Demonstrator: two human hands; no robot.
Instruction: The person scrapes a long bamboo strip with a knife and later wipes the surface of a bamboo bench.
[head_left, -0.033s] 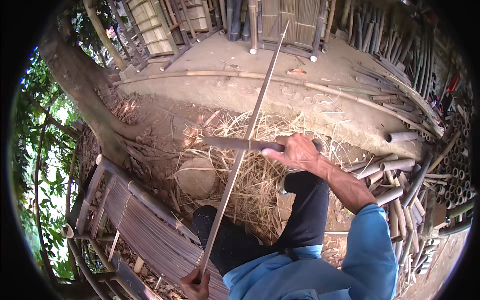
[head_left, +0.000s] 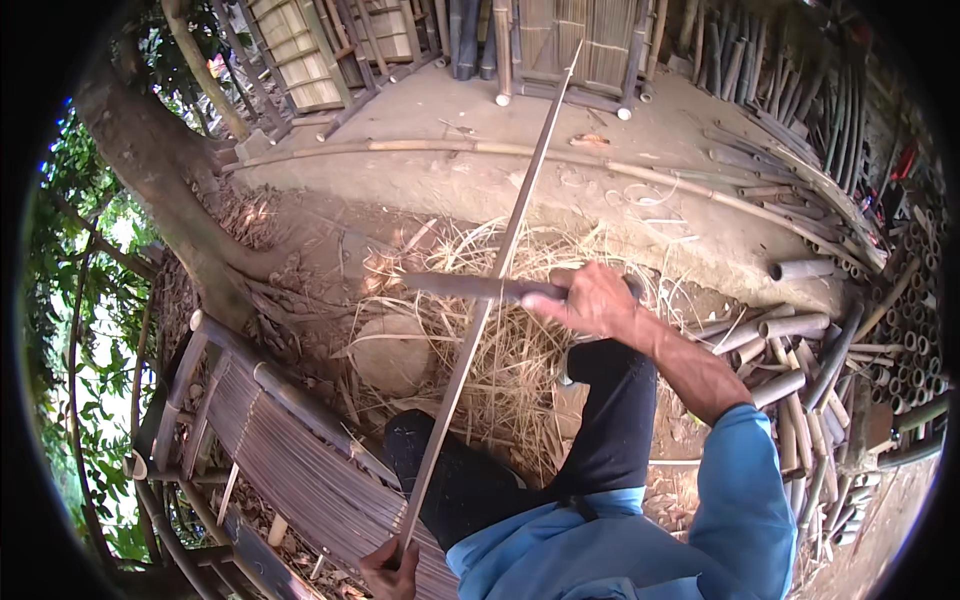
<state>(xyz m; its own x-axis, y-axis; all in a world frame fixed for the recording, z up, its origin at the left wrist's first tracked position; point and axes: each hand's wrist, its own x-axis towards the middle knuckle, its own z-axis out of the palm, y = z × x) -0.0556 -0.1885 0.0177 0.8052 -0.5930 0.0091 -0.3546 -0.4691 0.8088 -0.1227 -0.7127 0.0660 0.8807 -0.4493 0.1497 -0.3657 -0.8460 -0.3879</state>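
Two bare hands worked one long bamboo strip (head_left: 490,300), which ran as a thin pale line from the bottom centre of the frame up to the top centre, leaning slightly right. The left hand (head_left: 388,570), at the bottom edge just left of centre, had its fingers clenched around the strip's lower end. The right hand (head_left: 592,298), right of centre, gripped the handle of a long knife (head_left: 470,288); its dark blade lay nearly level, pointing toward the left and crossing the strip at about mid-height, touching it as far as could be told. A blue sleeve (head_left: 745,490) covered the right forearm in the lower right. Under the hands, in the centre of the frame, lay a heap of straw-coloured shavings (head_left: 500,370) on bare earth. A slatted bamboo bench (head_left: 290,460) filled the lower left, with a tree trunk (head_left: 160,170) above it in the upper left. Cut bamboo poles (head_left: 800,330) were piled along the right side.
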